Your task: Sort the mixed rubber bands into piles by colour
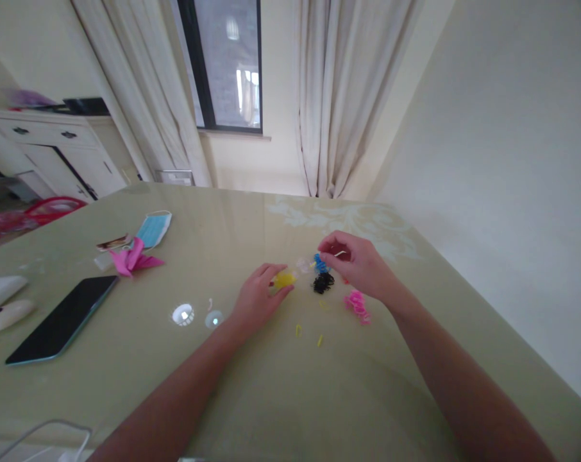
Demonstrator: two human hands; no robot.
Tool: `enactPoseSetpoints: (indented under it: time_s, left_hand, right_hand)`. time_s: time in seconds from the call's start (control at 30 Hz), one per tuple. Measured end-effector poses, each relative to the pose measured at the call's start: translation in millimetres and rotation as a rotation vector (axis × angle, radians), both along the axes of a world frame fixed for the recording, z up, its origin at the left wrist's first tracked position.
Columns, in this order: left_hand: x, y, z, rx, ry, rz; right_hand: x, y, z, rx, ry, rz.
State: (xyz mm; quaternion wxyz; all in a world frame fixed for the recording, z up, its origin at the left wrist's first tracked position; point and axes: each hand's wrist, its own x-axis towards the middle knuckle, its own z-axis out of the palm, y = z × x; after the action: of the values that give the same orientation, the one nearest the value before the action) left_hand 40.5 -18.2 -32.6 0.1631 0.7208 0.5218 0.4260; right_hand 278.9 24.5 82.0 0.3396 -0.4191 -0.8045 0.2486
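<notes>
My left hand [258, 296] curves its thumb and fingers around a small heap of yellow rubber bands [284, 280], gripping it from both sides. My right hand [355, 262] is pinched over a pile of blue rubber bands [321, 263]; a thin pale strip shows by its fingers, too small to name. Just below the blue pile sits a black pile of bands [323, 283]. Pink bands [357, 306] lie under my right wrist, with a bit of red beside them. Two loose yellow bands, a looped one [299, 330] and a straighter one [320, 340], rest nearer me.
On the left of the glossy table [252, 398] lie a dark tablet [64, 319], a pink folded-paper shape [134, 258], a blue face mask [154, 229] and white objects [4, 305]. A white cable [54, 423] crosses the near left corner. A wall [512, 192] borders the right side.
</notes>
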Motion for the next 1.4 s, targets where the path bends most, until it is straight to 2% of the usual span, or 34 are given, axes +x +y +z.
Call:
enactPoseSetpoints:
  time_s: [0.07, 0.2, 0.3, 0.4, 0.53, 0.7, 0.87, 1.03, 1.17, 1.3, 1.4]
  left_hand:
    - [1, 1, -0.3, -0.047, -0.122, -0.006]
    - [2, 2, 0.5, -0.083, -0.205, 0.002]
    - [1, 3, 0.2, -0.063, -0.178, 0.006]
    - [-1, 3, -0.8, -0.022, -0.085, 0.011]
    - [-1, 1, -1.4, 0.002, -0.007, 0.022]
    - [-2, 1, -0.5, 0.017, 0.018, 0.036]
    - [-2, 2, 1.2, 0.030, 0.045, 0.043]
    - [-2, 2, 2.8, 0.025, 0.050, 0.049]
    - [-1, 1, 3.2, 0.021, 0.055, 0.057]
    - [-1, 0, 3.4, 0.017, 0.073, 0.053]
    - [-2, 0, 3.4, 0.021, 0.075, 0.049]
  right_hand:
    - [3, 0, 2.5, 0.017, -0.144, -0.023]
    - [-1, -7, -0.8, -0.093, -0.681, 0.085]
    - [-13, -14, -13.0, -0.162, -0.968, 0.109]
    - [-22, -18, -27.7, -0.123, -1.096, 0.060]
    - [-23, -18, -36.6, -0.073, -1.096, 0.120]
    - [-18, -22, -27.4, -0.233, -0.948, 0.329]
    - [-19, -28, -26.7, -0.277, -0.886, 0.467]
    - [-20, -33, -26.1, -0.287, -0.924, 0.485]
    - [-24, -43, -24.5, -0.274, -0.954, 0.442]
    - [-32, -57, -25.3, -0.213, -1.037, 0.434]
    - [-35, -59, -25.0, -0.183, -1.024, 0.466]
